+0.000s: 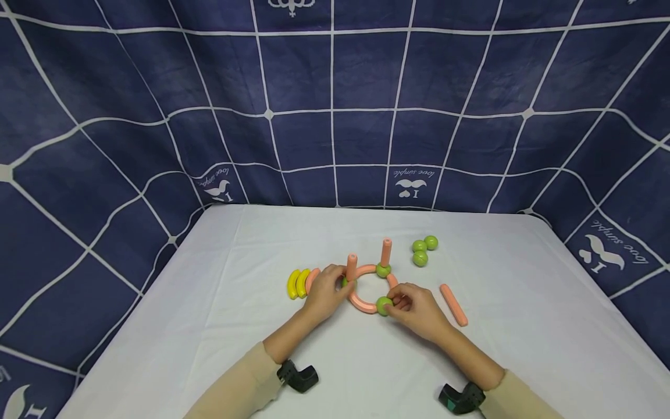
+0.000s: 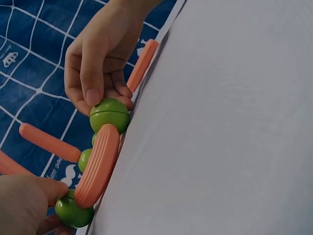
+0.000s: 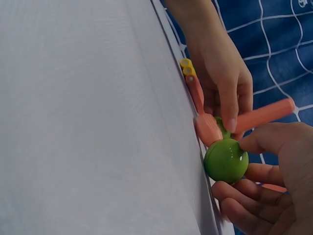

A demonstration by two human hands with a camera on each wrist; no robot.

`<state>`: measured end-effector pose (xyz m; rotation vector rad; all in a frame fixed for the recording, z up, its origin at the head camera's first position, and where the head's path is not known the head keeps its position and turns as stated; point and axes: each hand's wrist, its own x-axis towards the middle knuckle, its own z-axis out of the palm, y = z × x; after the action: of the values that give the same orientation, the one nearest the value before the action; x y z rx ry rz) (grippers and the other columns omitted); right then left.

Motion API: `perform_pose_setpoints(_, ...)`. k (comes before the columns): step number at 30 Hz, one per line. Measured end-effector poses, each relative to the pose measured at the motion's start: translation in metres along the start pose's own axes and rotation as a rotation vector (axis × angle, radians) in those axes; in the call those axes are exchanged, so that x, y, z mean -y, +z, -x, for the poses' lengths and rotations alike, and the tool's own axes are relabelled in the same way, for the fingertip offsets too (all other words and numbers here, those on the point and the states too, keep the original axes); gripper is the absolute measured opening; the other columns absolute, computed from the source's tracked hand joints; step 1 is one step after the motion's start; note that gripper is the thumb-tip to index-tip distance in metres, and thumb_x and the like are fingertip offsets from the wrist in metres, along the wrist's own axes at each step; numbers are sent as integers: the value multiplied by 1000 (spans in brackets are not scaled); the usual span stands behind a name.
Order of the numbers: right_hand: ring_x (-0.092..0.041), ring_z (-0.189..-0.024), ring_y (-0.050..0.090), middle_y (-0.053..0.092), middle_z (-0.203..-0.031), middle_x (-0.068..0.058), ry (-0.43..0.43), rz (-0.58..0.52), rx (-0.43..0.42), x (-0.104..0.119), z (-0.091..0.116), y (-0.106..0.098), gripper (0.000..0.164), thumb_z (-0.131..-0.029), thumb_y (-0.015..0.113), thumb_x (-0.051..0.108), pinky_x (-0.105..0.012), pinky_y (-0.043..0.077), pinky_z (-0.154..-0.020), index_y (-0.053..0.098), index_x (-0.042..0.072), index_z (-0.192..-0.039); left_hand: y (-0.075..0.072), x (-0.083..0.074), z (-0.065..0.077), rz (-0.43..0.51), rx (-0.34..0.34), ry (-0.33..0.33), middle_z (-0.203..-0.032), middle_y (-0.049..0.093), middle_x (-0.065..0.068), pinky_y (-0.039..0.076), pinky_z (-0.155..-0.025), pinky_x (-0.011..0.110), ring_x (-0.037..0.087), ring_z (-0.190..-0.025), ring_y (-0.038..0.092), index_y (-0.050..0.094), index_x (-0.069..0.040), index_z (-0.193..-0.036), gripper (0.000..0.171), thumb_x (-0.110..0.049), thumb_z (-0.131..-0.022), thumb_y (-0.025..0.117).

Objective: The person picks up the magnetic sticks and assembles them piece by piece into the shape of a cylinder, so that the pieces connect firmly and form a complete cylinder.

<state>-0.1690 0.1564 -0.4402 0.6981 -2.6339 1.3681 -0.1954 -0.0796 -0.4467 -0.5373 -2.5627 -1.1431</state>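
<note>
A ring of curved orange pieces [image 1: 361, 304] joined by green balls lies on the white table. Two orange sticks rise from it, one [image 1: 385, 252] on the back ball [image 1: 383, 270], the other [image 1: 352, 265] at the left ball. My left hand [image 1: 323, 294] pinches that left green ball [image 2: 73, 214] between thumb and fingers, partly covering it. At the front of the ring, my right hand [image 1: 420, 311] holds another green ball [image 3: 226, 160], thumb on one side and fingers on the other. A curved orange piece [image 2: 99, 166] links these two balls.
Three loose green balls [image 1: 420, 258] sit together behind the ring to the right. A straight orange stick [image 1: 453, 305] lies right of my right hand. Two yellow curved pieces [image 1: 292, 284] and a curved orange piece [image 1: 312, 279] lie beside my left hand. Dark blue gridded cloth [image 1: 361, 139] hangs behind.
</note>
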Motion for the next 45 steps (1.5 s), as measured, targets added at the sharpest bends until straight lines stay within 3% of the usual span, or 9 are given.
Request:
perform_pose_setpoints(9,-7,-68,54,56,-78,3,-17,7,10,3,0,4,14,-80,78,9,-22,49,-59,67,10,-89,2,2,-6,24,33,-29,-97,61,7,45,-70,29,21,-82,54,66,-3,-106,19,-15,-91,70)
perform_pose_setpoints(17,-7,-68,53,57,-78,3,-24,17,23,3,0,3,13,-82,78,11,-22,49,-60,67,10,-89,5,7,-3,36,15,-13,-91,58,5,42,-65,26,20,-77,51,66,-3,-104,20,-16,-91,70)
perform_pose_setpoints(22,-7,-71,55,59,-80,7,-46,12,28,0,2,-4,12,-84,76,11,-23,50,-61,68,9,-93,7,9,-1,53,6,3,-92,58,5,42,-67,27,19,-77,51,66,-1,-108,23,-16,-91,70)
perform_pose_setpoints(27,-7,-70,56,60,-78,8,-66,47,-36,-6,5,-19,13,-83,76,7,-25,50,-61,70,6,-94,8,11,-1,58,5,7,-98,60,6,43,-70,28,19,-80,52,66,-1,-112,26,-17,-92,68)
perform_pose_setpoints(38,-8,-68,52,58,-76,5,32,224,-179,-27,18,-59,16,-81,77,6,-24,45,-59,70,2,-94,9,13,0,43,37,-6,-102,60,6,43,-73,30,18,-84,52,64,-3,-118,29,-19,-95,64)
perform_pose_setpoints(45,-13,-65,52,56,-76,0,162,297,-191,-44,22,-80,23,-87,73,18,-28,44,-59,68,-1,-98,10,14,0,31,25,9,-95,58,4,41,-69,28,16,-78,49,64,-4,-117,27,-20,-95,64)
